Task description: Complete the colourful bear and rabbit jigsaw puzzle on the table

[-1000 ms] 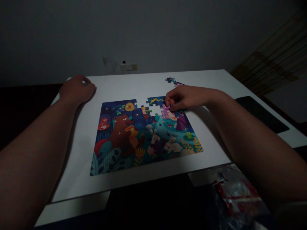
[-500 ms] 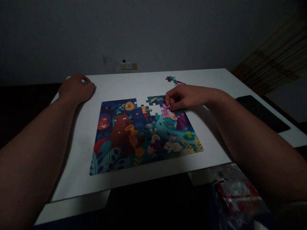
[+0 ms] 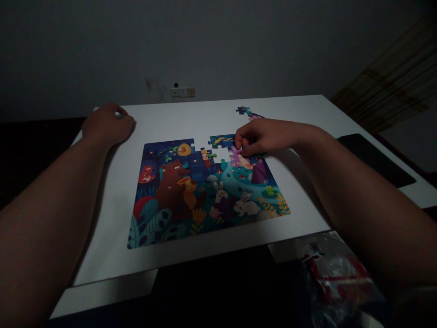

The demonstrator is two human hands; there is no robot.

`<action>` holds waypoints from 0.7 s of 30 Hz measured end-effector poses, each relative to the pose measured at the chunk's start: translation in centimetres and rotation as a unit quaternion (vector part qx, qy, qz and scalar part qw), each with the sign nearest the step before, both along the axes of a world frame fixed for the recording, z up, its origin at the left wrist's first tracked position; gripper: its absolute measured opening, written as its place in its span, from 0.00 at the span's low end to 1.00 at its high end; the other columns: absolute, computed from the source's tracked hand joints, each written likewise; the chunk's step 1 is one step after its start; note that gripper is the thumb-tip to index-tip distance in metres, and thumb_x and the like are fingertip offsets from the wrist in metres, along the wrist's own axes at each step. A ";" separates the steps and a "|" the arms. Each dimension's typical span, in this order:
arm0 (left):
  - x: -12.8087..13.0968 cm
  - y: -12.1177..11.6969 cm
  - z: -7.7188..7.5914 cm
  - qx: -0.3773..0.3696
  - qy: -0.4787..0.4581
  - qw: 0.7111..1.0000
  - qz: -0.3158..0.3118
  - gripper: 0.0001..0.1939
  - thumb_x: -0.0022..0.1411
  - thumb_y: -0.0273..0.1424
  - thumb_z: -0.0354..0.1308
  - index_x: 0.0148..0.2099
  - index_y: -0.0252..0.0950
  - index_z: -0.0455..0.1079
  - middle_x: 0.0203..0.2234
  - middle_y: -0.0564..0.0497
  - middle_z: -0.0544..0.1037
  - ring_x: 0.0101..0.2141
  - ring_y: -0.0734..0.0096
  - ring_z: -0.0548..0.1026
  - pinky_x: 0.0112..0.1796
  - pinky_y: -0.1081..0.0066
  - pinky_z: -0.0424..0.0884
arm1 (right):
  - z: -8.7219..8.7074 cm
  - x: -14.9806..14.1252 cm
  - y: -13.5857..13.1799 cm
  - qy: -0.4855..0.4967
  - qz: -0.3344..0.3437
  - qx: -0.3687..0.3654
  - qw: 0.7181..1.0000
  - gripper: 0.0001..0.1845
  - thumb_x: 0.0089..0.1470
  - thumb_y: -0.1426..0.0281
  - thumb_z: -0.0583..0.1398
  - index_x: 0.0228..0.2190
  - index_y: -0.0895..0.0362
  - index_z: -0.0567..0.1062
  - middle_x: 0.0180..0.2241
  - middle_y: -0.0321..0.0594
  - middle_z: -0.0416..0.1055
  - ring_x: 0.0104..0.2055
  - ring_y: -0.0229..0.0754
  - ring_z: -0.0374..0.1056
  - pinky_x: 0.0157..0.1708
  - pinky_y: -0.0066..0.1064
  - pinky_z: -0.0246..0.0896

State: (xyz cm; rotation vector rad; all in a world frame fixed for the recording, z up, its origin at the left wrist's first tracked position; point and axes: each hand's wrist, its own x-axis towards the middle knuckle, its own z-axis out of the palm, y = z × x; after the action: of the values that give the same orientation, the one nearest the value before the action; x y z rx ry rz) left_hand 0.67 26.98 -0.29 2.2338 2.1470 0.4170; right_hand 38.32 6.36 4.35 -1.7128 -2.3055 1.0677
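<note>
A jigsaw puzzle (image 3: 198, 191) with a brown bear and white rabbits lies on the table, with white gaps at its top edge and upper middle. My right hand (image 3: 261, 136) is over the puzzle's upper right, its thumb and fingers pinched on a puzzle piece (image 3: 236, 157) with a pink animal on it; the fingers partly cover the piece. Beyond that hand lie loose puzzle pieces, a dark blue one (image 3: 243, 110) and a pinkish one (image 3: 256, 117). Loosely closed and with nothing visible in it, my left hand (image 3: 108, 123) rests at the table's far left.
The white table (image 3: 164, 123) stands before a grey wall with sockets (image 3: 183, 92). A dark flat panel (image 3: 375, 159) lies on the right side. Below the front edge, at right, is a clear plastic bag (image 3: 337, 273) with something red inside.
Hardly anything differs. Both hands keep their places and the pinch at the pink piece stays; the view has shifted very slightly.
</note>
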 end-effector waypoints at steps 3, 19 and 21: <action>0.0 -0.1 -0.1 0.009 0.000 1.000 0.005 0.24 0.59 0.47 0.58 0.53 0.40 0.77 0.53 0.40 0.80 0.53 0.40 0.76 0.54 0.43 0.73 | -0.1 0.0 -0.1 -0.010 0.007 0.018 1.000 0.12 0.55 0.61 0.67 0.36 0.56 0.76 0.30 0.37 0.72 0.32 0.40 0.64 0.34 0.34 0.53; -0.1 0.3 -0.3 0.012 -0.001 1.000 0.002 0.27 0.57 0.47 0.59 0.53 0.37 0.78 0.56 0.41 0.79 0.55 0.40 0.75 0.56 0.44 0.72 | -0.1 -0.2 -0.1 -0.016 0.001 0.013 1.000 0.13 0.54 0.60 0.66 0.36 0.56 0.76 0.30 0.37 0.72 0.32 0.41 0.64 0.33 0.34 0.53; -0.1 0.3 -0.3 0.014 0.001 1.000 0.002 0.27 0.58 0.47 0.59 0.53 0.37 0.78 0.55 0.41 0.80 0.55 0.40 0.76 0.56 0.44 0.72 | -0.1 -0.2 -0.2 -0.015 0.003 0.017 1.000 0.13 0.54 0.60 0.66 0.36 0.56 0.76 0.30 0.37 0.72 0.32 0.41 0.64 0.33 0.34 0.53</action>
State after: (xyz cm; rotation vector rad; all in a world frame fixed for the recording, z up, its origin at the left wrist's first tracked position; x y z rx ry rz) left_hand 0.53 27.32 -0.56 2.2455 2.1615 0.4472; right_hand 38.16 6.21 4.23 -1.7238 -2.3335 1.0050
